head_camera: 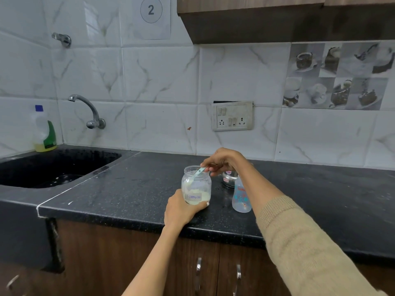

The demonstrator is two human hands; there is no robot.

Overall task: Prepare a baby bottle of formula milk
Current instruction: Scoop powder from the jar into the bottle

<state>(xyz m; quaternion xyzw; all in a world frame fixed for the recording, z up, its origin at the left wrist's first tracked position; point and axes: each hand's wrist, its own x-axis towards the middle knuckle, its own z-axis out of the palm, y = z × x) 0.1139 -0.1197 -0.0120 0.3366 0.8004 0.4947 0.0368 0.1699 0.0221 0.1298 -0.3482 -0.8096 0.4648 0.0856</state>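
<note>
While left hand (181,208) grips formula jar (196,184), scoop (197,173) bowl hidden.

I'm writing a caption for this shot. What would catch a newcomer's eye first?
The clear formula jar near the black counter's front edge: the left hand grips its base, and the right hand pinches a pale blue scoop dipped through its mouth. To the jar's right stands an open baby bottle, partly behind the right forearm.

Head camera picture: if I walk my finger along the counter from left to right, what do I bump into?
Soap bottle → sink → left hand → formula jar → baby bottle.
</note>
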